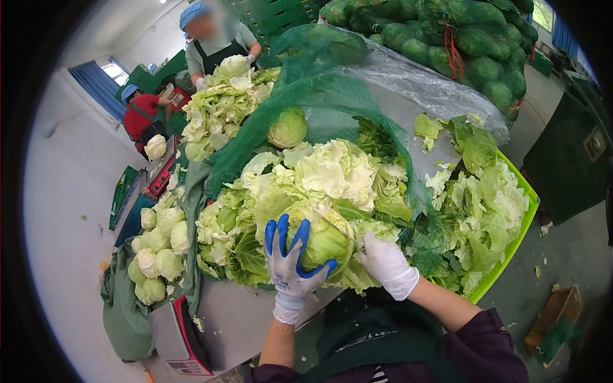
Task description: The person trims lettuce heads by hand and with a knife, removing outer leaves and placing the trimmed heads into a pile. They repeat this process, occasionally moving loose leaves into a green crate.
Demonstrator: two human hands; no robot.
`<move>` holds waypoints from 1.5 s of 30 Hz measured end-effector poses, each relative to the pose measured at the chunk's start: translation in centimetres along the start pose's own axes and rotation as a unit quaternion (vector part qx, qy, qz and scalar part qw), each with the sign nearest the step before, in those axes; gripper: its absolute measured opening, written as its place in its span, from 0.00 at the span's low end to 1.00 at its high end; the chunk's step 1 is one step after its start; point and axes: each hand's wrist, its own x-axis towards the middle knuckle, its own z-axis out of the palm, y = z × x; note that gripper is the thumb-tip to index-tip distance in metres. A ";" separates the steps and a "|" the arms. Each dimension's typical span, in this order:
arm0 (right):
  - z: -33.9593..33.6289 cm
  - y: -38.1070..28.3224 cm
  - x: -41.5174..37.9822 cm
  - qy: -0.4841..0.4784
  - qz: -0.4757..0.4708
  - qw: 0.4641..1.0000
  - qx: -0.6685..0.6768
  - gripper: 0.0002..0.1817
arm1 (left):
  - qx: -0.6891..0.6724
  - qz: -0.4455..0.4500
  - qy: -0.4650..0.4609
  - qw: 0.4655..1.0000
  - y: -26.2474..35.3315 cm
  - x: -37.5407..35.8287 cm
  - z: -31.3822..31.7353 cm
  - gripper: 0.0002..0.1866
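Note:
My left hand [290, 265], in a white glove with blue-coated fingers, grips the near left side of a green cabbage [324, 246], its fingers spread around it. In my right hand [391, 267], gloved in white, is a knife [337, 228]; its thin blade slants across the cabbage's upper right side, and its handle is hidden in the fist. Beneath and behind the cabbage lies a heap of loose cabbage leaves [338, 172], pale and green. A whole cabbage [288, 127] rests farther back, by the green mesh net [255, 137].
A bright green crate [504, 255] overflowing with leaves stands at right. Trimmed cabbages [159, 252] are piled at left, near a red-edged scale [182, 338]. Netted cabbages [472, 48] are stacked behind. Across the table, a co-worker [217, 38] stands by another leaf heap [223, 112].

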 end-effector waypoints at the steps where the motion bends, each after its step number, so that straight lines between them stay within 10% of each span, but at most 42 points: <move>1: 0.2 0.1 -0.2 0.001 0.005 1.000 0.005 0.13 | -0.008 0.003 0.001 1.000 -0.2 -0.1 0.0 0.42; 11: 4.5 0.1 1.5 0.040 0.045 0.998 -0.009 0.09 | -0.168 -0.076 0.029 0.982 -4.2 0.9 0.4 0.40; 15: 6.5 -1.9 6.7 0.070 0.010 0.997 -0.027 0.04 | -0.511 -0.223 -0.005 0.830 -9.3 3.8 -0.4 0.39; 21: 5.9 -2.8 10.0 0.100 -0.063 0.992 -0.049 0.03 | -0.579 -0.308 0.004 0.755 -11.0 4.9 0.2 0.31; 25: 4.6 1.4 7.3 0.014 0.049 0.998 -0.032 0.05 | -0.099 -0.129 0.052 0.985 -2.8 3.5 0.6 0.35; 30: 2.3 1.8 5.7 -0.066 0.082 0.992 -0.068 0.07 | 0.006 -0.095 -0.011 0.995 0.3 4.6 0.1 0.37; 33: 4.4 0.1 7.5 -0.061 0.067 0.994 -0.054 0.06 | -0.271 -0.152 0.028 0.950 -6.8 5.1 1.2 0.34; 35: 6.4 -1.4 10.0 0.041 0.037 0.998 -0.010 0.05 | -0.566 -0.321 0.022 0.759 -9.5 6.3 0.0 0.26; 40: 9.1 -1.6 14.3 -0.030 0.070 0.997 0.015 0.05 | -0.484 -0.241 0.081 0.837 -13.1 3.9 0.9 0.29; 45: 7.9 -2.2 13.2 0.044 0.008 0.999 0.023 0.10 | -0.574 -0.198 0.113 0.786 -11.2 2.7 -0.2 0.41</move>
